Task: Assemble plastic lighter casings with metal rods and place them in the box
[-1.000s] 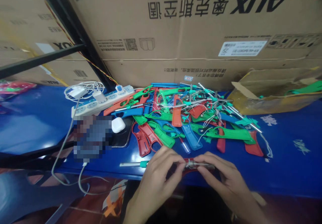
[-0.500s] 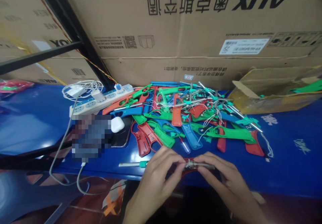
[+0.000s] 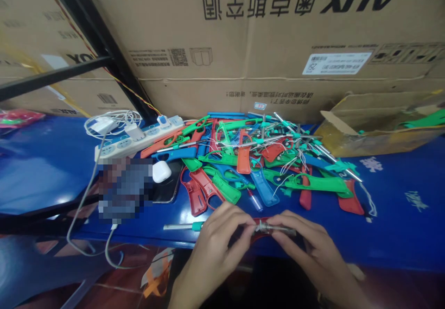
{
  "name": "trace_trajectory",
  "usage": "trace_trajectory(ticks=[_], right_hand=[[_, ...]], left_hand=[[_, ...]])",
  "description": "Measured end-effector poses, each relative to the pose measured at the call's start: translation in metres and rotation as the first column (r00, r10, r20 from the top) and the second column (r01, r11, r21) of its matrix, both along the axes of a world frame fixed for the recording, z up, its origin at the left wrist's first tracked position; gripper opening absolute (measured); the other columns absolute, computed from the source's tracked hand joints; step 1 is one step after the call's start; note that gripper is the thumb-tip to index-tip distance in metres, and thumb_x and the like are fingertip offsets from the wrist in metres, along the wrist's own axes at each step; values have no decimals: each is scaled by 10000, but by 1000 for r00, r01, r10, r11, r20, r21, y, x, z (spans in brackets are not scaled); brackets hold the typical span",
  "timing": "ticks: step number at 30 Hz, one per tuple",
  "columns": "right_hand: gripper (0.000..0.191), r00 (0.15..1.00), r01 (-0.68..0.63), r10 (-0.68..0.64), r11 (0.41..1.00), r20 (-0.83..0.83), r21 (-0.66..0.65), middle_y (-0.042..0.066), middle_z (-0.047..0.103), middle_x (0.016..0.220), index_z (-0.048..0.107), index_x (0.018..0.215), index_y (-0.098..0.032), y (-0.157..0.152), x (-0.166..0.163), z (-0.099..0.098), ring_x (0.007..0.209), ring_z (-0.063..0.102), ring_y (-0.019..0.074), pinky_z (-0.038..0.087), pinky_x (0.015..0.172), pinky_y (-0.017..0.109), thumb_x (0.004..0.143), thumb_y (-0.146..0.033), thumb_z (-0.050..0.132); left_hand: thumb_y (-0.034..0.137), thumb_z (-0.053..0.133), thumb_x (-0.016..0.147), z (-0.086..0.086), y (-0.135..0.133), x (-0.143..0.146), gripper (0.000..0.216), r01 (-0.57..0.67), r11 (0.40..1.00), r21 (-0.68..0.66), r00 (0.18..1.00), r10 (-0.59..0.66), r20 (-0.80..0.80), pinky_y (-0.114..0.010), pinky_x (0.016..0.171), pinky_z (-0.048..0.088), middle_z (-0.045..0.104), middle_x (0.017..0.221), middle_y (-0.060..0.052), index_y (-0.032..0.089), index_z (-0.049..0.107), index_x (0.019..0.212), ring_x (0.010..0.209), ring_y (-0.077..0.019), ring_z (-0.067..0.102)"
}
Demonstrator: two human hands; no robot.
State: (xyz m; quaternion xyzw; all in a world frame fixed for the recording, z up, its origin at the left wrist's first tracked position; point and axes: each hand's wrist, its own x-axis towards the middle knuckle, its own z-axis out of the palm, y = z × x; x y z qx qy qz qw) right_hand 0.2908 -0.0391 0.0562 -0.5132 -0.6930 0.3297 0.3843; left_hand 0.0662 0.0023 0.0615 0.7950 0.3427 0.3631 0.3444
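Note:
Both of my hands meet at the near edge of the blue table [image 3: 399,235]. My left hand [image 3: 219,244] and my right hand [image 3: 306,246] pinch a small metal rod with a spring [image 3: 269,228], which lies in a red plastic piece [image 3: 259,222] mostly hidden under my fingers. The fingers of both hands are closed on it. Just left of my left hand a metal pin with a green collar [image 3: 182,227] lies on the table. Behind my hands spreads a pile of red, green and blue plastic handles [image 3: 250,165] mixed with metal pins and thin wires.
A white power strip [image 3: 135,142] with plugs and coiled cables lies at the back left. A white earbud case [image 3: 162,172] rests on a dark phone [image 3: 170,184]. An open cardboard box [image 3: 378,123] stands at the right, large cartons behind.

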Motion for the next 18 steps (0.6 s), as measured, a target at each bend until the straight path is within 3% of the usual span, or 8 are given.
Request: trace_trajectory(ticks=[18], right_hand=[[192,1000,-27,27,999,-10,-42,-56,749,1033,712,1161,-383,1,3,-2,946,724,109,584,847,186,1001,-297,651]], left_hand=[[139,582,1040,1,3,-2,101,54,999,4,997,-55,47,-287,793,451,701,945,5,215,649,1038,887,-143,583]])
